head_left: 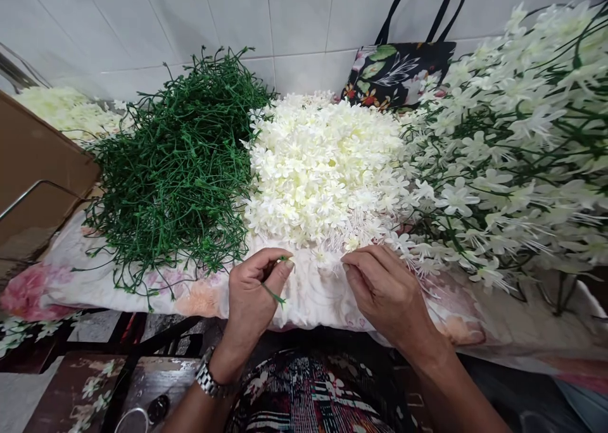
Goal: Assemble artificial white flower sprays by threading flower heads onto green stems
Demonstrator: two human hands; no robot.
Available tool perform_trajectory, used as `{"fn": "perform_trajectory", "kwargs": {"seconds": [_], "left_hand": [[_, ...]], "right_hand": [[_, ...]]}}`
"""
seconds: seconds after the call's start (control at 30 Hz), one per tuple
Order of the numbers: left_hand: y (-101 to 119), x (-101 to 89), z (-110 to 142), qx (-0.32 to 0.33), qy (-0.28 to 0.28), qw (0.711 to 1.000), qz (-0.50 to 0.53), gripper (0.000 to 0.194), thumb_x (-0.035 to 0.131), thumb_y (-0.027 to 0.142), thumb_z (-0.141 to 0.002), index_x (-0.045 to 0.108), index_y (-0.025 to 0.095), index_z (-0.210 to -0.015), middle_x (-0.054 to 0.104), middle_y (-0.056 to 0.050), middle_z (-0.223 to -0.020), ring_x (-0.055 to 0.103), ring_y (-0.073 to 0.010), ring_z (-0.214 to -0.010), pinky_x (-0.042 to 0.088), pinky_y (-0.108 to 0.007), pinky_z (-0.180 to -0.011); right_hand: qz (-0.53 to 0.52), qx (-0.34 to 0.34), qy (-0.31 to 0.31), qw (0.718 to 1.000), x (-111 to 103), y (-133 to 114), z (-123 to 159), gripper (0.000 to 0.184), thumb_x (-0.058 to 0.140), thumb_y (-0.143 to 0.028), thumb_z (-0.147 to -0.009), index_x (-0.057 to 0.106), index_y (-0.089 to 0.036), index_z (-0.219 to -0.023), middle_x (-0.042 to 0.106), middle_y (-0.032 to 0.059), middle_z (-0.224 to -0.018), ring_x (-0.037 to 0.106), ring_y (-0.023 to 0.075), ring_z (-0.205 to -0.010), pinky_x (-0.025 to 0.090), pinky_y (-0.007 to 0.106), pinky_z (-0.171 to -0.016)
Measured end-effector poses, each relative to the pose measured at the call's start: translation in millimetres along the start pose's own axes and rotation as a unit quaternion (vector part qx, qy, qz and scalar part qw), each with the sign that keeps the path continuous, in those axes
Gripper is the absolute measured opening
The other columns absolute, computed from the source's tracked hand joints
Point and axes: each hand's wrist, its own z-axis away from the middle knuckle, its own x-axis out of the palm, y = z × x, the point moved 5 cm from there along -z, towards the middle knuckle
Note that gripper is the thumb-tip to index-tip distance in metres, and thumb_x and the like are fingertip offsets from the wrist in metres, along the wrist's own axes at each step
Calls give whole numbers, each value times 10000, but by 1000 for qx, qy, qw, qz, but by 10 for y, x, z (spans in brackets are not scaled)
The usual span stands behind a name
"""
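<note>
My left hand pinches a green artificial flower stem between thumb and fingers, above the front of the cloth. To its right, my right hand has thumb and forefinger pressed together. Whatever lies between those fingertips is too small to make out. Just beyond both hands spreads a pile of white artificial flower heads, with thin white stamens along its near right side. A heap of green stems lies to the left of the flower heads.
Assembled white flowers on stems crowd the right side. Against the tiled wall rests a dark floral bag. A cardboard box stands at the left. The floral cloth covers the table; a stool is below left.
</note>
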Motion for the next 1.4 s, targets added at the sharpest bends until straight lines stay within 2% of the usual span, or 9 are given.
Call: {"fn": "perform_trajectory", "kwargs": {"seconds": [0.13, 0.37, 0.6, 0.73, 0.83, 0.93, 1.0, 1.17, 1.4], "left_hand": [[-10, 16, 62, -32, -17, 998, 53, 42, 644, 186, -649, 676, 159, -647, 531, 47, -480, 406, -72, -414, 314, -179, -391], [122, 330, 194, 172, -180, 967, -56, 224, 474, 49, -765, 654, 164, -702, 674, -45, -716, 626, -147, -691, 501, -246, -644], [56, 429, 298, 209, -202, 941, -174, 284, 432, 8, -769, 660, 175, -742, 701, -51, -785, 654, -162, -741, 523, -281, -698], [103, 349, 246, 175, -160, 970, -58, 214, 490, 42, -761, 658, 168, -721, 690, -65, -793, 643, -164, -756, 505, -266, -685], [33, 253, 183, 48, -122, 986, 102, 77, 619, 136, -718, 668, 160, -662, 632, -41, -694, 589, -142, -657, 460, -229, -572], [-127, 222, 197, -106, -113, 955, 253, 118, 732, 248, -642, 669, 149, -645, 543, 5, -613, 430, -68, -470, 321, -187, -409], [-208, 217, 230, -156, -110, 928, 319, 194, 773, 295, -605, 658, 147, -655, 491, 34, -569, 321, -35, -412, 240, -176, -371], [-288, 183, 290, -150, -118, 918, 348, 202, 775, 305, -627, 647, 158, -677, 449, 54, -540, 277, -30, -401, 230, -177, -372], [-163, 91, 310, -66, -112, 966, 225, 141, 713, 307, -693, 671, 172, -699, 552, 8, -677, 408, -79, -491, 332, -208, -440]], "right_hand": [[-12, -10, 0, 1000, -19, -32, -7, 159, 457, -73, -857, 568, -162, -786, 583, 59, -723, 521, 166, -706, 429, 309, -668], [-22, -1, -39, 999, 19, -41, 26, 168, 459, -73, -854, 587, -151, -776, 593, 58, -727, 539, 166, -721, 425, 308, -683], [12, 18, -17, 1000, -10, 19, 48, 170, 456, -87, -853, 569, -169, -757, 588, 54, -722, 543, 165, -725, 436, 302, -691], [3, 50, 62, 997, -231, 50, 34, 102, 494, -93, -836, 543, -180, -814, 592, 37, -718, 563, 142, -672, 443, 253, -616], [-41, 78, 32, 996, -287, -27, 30, 93, 499, -112, -841, 521, -199, -813, 584, 5, -699, 555, 118, -617, 430, 228, -564], [-122, 59, -24, 991, -230, -221, 12, 107, 484, -98, -848, 511, -192, -805, 544, -10, -677, 517, 97, -593, 419, 213, -551], [-155, 41, -34, 986, -185, -344, -9, 118, 474, -76, -847, 509, -179, -803, 518, -12, -667, 497, 89, -595, 415, 206, -551], [-165, 9, -39, 985, -94, -508, -42, 128, 457, -55, -851, 527, -154, -808, 520, 9, -686, 494, 102, -639, 424, 224, -579], [-117, -13, -42, 992, -43, -571, -5, 181, 417, -59, -862, 536, -153, -763, 520, 27, -678, 490, 128, -657, 422, 262, -601]]}}
